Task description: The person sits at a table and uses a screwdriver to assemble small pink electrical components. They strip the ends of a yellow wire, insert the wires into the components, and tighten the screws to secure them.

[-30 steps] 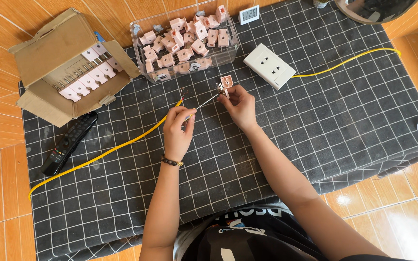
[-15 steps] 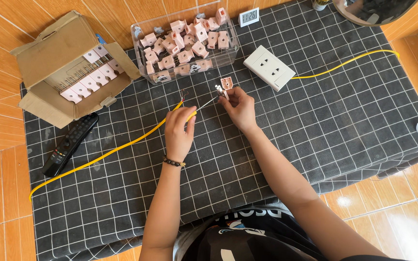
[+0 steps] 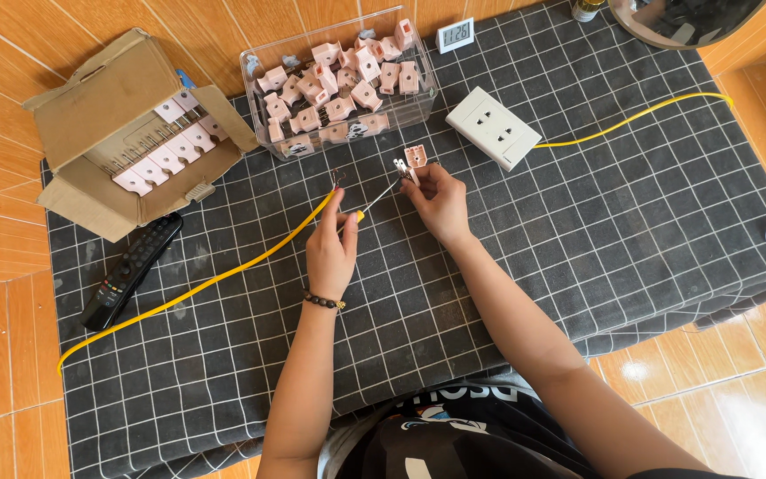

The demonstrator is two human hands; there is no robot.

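Pink plastic shows between the fingers of the right hand [image 3: 441, 200]: a small socket module [image 3: 416, 157] pinched at the fingertips and held just above the desk [image 3: 649, 239], with a bit of metal showing on its left side. The left hand [image 3: 332, 248] is closed around a thin tool with a yellow handle [image 3: 374, 200], whose metal tip points up and to the right and meets the module. The same hand grips the near end of a yellow cable [image 3: 223, 275]; bare strands [image 3: 337, 177] stick up above the fingertips, just left of the module and apart from it. A dark bead bracelet [image 3: 323, 302] sits on the left wrist.

Beyond the hands, a clear plastic tub [image 3: 254, 75] holds many more pink modules. To its right lies a white socket plate [image 3: 493, 128], with another run of yellow cable behind it. A small digital clock [image 3: 455, 34] stands near the tub. An open cardboard box [image 3: 99, 98] with rows of pale parts sits at far left, a black remote control [image 3: 131, 269] just below it. A black cloth with a white grid covers the desk.
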